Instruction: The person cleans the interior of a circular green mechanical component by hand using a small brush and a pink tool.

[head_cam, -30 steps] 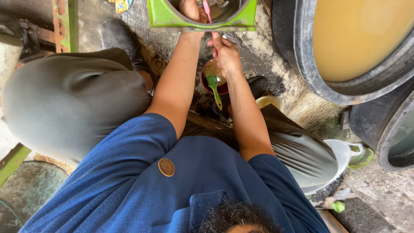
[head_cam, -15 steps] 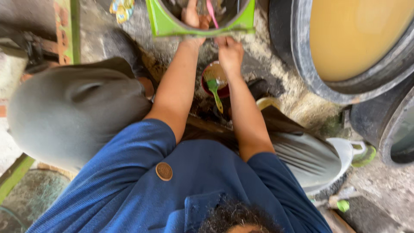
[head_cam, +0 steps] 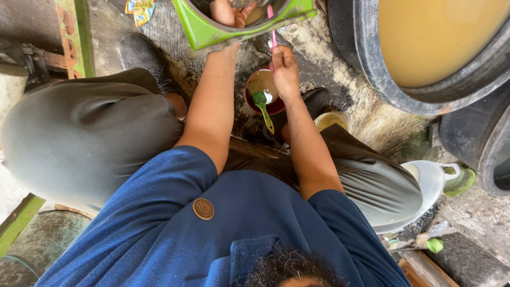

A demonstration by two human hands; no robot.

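At the top centre of the frame the left hand point(head_cam: 229, 13) reaches inside a green mould point(head_cam: 204, 33), while the right hand point(head_cam: 284, 69) pinches a thin pink stick point(head_cam: 272, 25) just below it; a green-handled brush point(head_cam: 262, 106) rests in a red bowl point(head_cam: 254, 104), and a large black tub point(head_cam: 366, 69) fills the upper right

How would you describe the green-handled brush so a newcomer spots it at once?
Start at the green tub at the top; just below it, beside the right hand, sits a small red bowl. The brush rests in it, the only green-handled tool; the hand's own stick is pink.
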